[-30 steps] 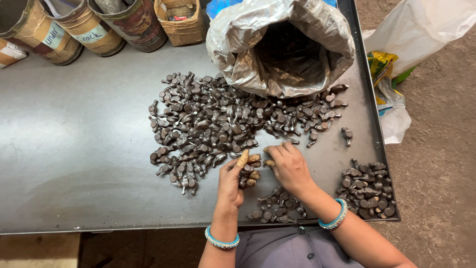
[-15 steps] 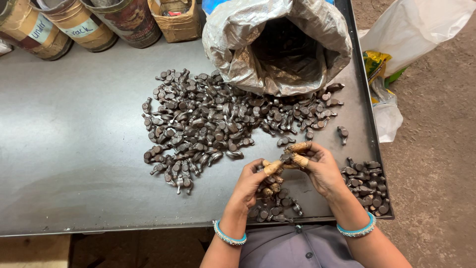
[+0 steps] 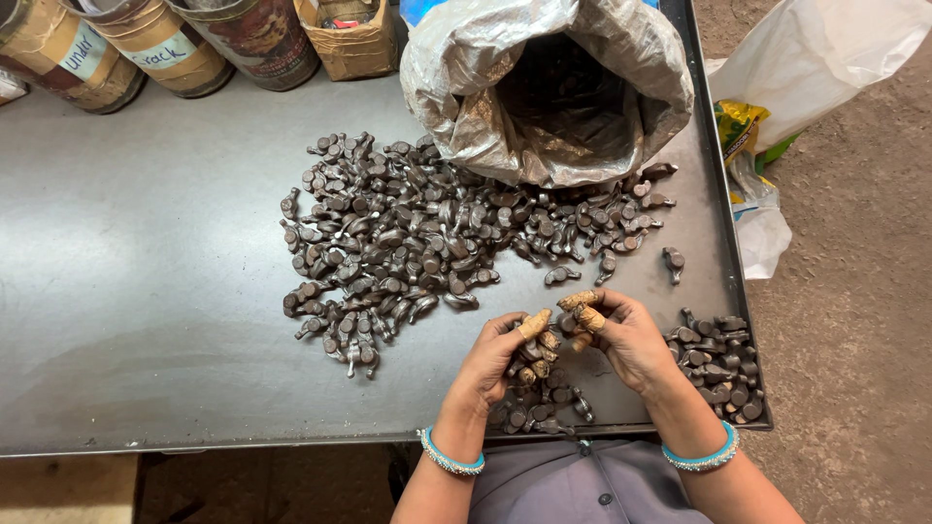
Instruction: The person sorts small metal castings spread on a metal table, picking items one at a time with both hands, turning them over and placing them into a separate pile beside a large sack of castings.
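Note:
Small dark metal parts lie in a broad pile across the middle of a grey metal table. My left hand is curled near the front edge with several of these parts cupped under its fingers. My right hand is beside it, and its fingertips meet the left hand's. Fingertips on both hands are wrapped in tan tape. Whether the right hand grips a part is hidden by its curled fingers. A small heap of parts lies under my hands. Both wrists wear blue bangles.
A crumpled silver sack gapes open at the back of the table, with parts spilling from it. Another heap sits at the front right corner. Labelled tins and a cardboard box stand at the back left. Plastic bags lie on the floor to the right.
My hands have drawn back from the edge of the big pile and come together near the front edge. The left hand has gathered parts.

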Demonstrator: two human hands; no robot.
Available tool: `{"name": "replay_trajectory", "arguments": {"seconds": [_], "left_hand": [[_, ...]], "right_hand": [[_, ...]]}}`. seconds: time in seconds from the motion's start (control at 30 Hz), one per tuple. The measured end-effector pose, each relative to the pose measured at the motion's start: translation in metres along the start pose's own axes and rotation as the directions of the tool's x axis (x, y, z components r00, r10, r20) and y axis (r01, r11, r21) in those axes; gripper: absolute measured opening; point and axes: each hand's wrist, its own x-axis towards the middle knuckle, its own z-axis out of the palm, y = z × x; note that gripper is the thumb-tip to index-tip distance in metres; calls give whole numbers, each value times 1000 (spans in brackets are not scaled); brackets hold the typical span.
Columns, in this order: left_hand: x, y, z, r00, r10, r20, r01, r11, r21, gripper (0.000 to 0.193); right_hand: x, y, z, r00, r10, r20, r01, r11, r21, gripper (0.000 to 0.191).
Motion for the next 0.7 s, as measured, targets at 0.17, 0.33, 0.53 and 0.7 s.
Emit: {"name": "replay_trajectory", "arguments": {"seconds": [0.17,0.33,0.53,0.7], "left_hand": [[-2,4,8,997,-22,-76,18,998,-53,40],[-2,14,4,997,1,-75,-15,983,-184,43],[-12,23,-11,973,99,-209,-119,989,-85,24],[-14,22,-9,945,70,-320,-107,989,-101,20]], "right_hand": [[-14,-11,30,925,-366,102,355,737,-576,26],[6,-40,60,741,-584,332,456,75,-887,37],[35,-36,57,690,-484,538,446,-301,-843,39],[36,-24,32,764,-556,328,434,67,-898,33]]}}
